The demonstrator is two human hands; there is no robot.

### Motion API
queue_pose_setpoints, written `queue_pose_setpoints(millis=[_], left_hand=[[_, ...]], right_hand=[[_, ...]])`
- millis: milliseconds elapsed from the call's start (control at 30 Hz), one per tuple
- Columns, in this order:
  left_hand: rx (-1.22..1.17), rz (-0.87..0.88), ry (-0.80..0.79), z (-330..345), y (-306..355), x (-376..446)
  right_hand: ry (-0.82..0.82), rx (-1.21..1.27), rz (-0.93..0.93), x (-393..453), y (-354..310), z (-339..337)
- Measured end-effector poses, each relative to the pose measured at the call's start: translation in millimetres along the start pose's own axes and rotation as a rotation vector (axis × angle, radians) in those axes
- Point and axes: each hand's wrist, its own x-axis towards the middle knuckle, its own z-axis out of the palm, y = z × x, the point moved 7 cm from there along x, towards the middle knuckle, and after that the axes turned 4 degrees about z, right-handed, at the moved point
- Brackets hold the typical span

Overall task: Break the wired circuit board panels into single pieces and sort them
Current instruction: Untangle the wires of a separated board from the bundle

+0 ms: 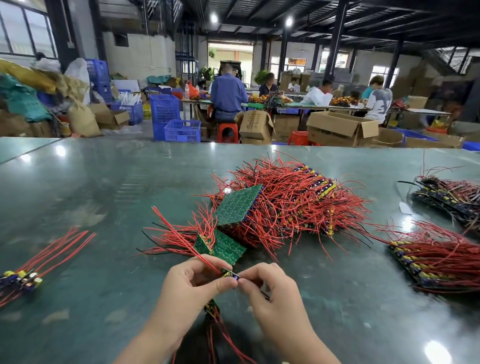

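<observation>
My left hand [194, 284] and my right hand [267, 288] meet low in the middle of the head view and together pinch a small strip of wired circuit board [230, 273]. Red wires rise from it to the upper left and more hang below my hands. Just beyond my fingers lie green board panels [227, 246], and behind them a big heap of red-wired panels [287, 203] with one green panel [239, 203] tilted on top. A small group of single pieces [19, 279] with red wires lies far left.
The green table [89, 195] stretches all around. A row of wired boards [443, 260] lies at the right, with a darker bundle [464, 200] behind it. Beyond the table's far edge are blue crates [174, 120], cardboard boxes [341, 128] and seated people [228, 95].
</observation>
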Motion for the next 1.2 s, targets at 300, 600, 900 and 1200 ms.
queue_pose_setpoints(millis=[300,600,900,1200], left_hand=[[-0.064,-0.022,0.058,-3.0,-0.1,1.8],[-0.058,-0.026,0.143,-16.1,-1.3,5.3],[-0.081,-0.022,0.221,-26.8,-2.5,8.1],[-0.300,-0.025,0.366,-42.9,-0.5,13.3]], right_hand=[[-0.062,0.027,0.104,2.2,3.7,-0.9],[-0.064,-0.023,0.140,3.6,11.0,-3.8],[0.049,-0.088,0.153,5.1,15.7,-13.4],[0.157,-0.019,0.177,7.4,22.2,-28.5]])
